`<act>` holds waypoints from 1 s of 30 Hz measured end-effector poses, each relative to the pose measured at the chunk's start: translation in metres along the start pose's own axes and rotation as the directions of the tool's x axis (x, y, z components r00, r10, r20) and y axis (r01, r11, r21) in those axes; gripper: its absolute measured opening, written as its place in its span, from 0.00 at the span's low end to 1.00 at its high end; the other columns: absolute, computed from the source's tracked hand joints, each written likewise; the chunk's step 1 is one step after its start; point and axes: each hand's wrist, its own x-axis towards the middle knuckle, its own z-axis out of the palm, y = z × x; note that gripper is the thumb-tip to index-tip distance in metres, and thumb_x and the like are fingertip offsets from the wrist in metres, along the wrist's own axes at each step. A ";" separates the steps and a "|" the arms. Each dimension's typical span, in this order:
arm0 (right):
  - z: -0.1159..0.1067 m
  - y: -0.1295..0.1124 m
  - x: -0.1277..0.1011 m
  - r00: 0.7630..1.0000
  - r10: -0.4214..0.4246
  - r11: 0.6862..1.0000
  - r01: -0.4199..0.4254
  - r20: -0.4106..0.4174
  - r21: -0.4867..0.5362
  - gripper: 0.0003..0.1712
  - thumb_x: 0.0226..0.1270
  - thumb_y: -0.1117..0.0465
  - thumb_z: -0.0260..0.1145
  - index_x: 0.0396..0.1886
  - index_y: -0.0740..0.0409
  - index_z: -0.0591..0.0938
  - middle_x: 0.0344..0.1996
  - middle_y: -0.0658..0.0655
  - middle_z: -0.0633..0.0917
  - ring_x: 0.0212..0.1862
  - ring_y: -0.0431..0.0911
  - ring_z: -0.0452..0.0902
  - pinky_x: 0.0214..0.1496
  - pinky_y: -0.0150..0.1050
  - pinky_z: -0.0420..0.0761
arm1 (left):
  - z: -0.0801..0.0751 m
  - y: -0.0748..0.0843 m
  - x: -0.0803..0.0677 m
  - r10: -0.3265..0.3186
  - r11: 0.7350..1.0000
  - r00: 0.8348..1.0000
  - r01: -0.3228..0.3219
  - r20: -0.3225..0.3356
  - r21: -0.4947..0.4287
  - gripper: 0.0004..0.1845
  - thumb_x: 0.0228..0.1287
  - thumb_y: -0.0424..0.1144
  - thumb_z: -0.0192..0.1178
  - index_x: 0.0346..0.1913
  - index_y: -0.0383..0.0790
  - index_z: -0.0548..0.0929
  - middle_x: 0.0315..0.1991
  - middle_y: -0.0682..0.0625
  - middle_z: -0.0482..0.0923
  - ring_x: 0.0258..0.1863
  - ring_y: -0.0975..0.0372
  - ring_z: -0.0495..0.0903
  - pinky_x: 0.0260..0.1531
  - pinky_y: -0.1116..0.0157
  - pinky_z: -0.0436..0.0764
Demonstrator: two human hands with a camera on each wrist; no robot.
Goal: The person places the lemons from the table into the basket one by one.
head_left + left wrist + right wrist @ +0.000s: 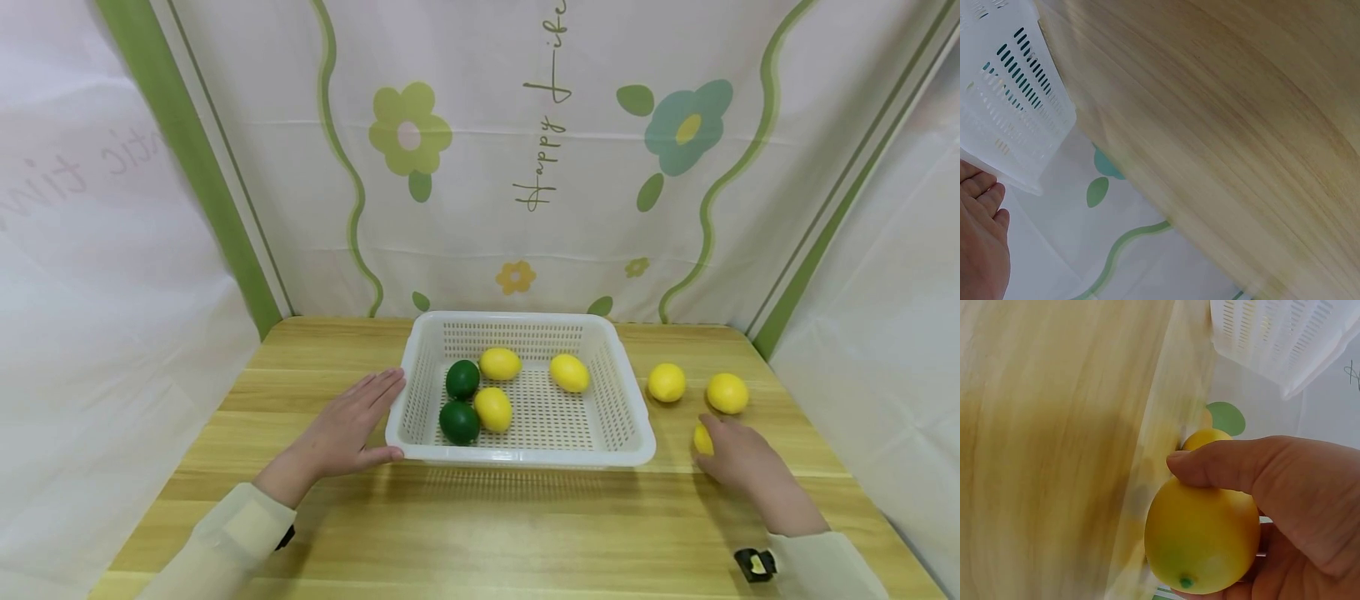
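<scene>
A white plastic basket (525, 457) with slotted walls stands on the table. My left hand (348, 429) rests against its left rim, fingers extended and thumb near the front corner. In the left wrist view the fingertips (980, 181) lie by the rim. Right of the basket, my right hand (746, 458) grips a yellow lemon (1204, 540) between thumb and fingers, mostly hidden from the head view. Just beyond this hand are two more lemons, one nearer the basket (667, 382) and one farther right (727, 393). Inside the basket lie three lemons (493, 409) and two dark green fruits (459, 422).
The wooden table (480, 542) reaches back to a printed white curtain (480, 225). White fabric also hangs on the left and right sides. A black wrist strap (755, 565) shows at the right cuff.
</scene>
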 end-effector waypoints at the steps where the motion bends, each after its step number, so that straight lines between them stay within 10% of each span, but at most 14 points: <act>1: -0.001 -0.001 0.000 1.000 -0.007 1.000 0.007 -0.008 -0.001 0.37 0.53 0.62 0.74 0.56 0.81 0.70 0.50 0.82 0.74 0.50 0.75 0.71 0.49 0.65 0.74 | 0.000 0.000 0.000 0.001 1.000 1.000 -0.001 -0.001 0.000 0.53 0.64 0.73 0.42 0.71 0.27 0.60 0.72 0.37 0.58 0.71 0.47 0.58 0.70 0.51 0.57; 19: -0.020 -0.016 0.003 0.979 -0.153 0.986 0.143 -0.135 -0.081 0.36 0.49 0.66 0.76 0.56 0.77 0.72 0.48 0.79 0.75 0.44 0.71 0.75 0.43 0.63 0.77 | -0.001 0.000 0.000 0.014 1.000 1.000 -0.014 -0.018 -0.003 0.52 0.64 0.73 0.42 0.71 0.26 0.61 0.71 0.36 0.59 0.70 0.46 0.59 0.69 0.50 0.58; 30: -0.039 -0.028 0.007 0.919 -0.294 0.954 0.265 -0.264 -0.141 0.37 0.41 0.71 0.79 0.53 0.77 0.74 0.40 0.74 0.79 0.37 0.66 0.77 0.38 0.59 0.80 | -0.001 0.000 0.001 0.026 1.000 0.999 -0.026 -0.032 -0.005 0.52 0.65 0.73 0.39 0.70 0.25 0.62 0.71 0.35 0.60 0.70 0.45 0.60 0.68 0.49 0.59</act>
